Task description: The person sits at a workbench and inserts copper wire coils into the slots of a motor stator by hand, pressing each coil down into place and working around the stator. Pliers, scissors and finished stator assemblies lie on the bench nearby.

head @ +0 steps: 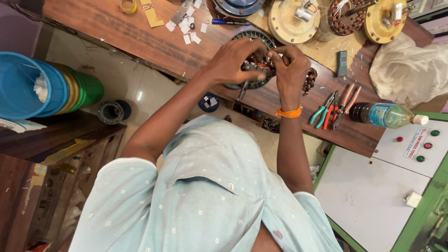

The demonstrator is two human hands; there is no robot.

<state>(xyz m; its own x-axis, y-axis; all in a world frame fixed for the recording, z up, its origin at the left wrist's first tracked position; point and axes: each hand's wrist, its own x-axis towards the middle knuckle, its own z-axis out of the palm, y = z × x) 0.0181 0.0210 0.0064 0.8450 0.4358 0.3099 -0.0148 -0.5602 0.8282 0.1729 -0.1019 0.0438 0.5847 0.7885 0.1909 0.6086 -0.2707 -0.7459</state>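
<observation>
A round dark fan stator (pixel 255 83) with copper windings lies near the front edge of a wooden workbench (pixel 140 39). My left hand (pixel 233 60) is clamped over its top, and a thin metal tool (pixel 242 89) sticks out below the fingers. My right hand (pixel 290 70), with an orange thread band at the wrist, pinches the windings at the stator's right side, fingertips meeting those of the left hand. The hands hide most of the stator's centre. A small copper coil (pixel 310 80) sits just right of my right hand.
Several pliers (pixel 332 110) and a lying plastic bottle (pixel 385 115) are at the right, beside a white plastic bag (pixel 410 65). Round motor housings (pixel 293 21) line the bench's far side. A white control panel (pixel 410 144) is lower right; stacked buckets (pixel 32 86) stand left.
</observation>
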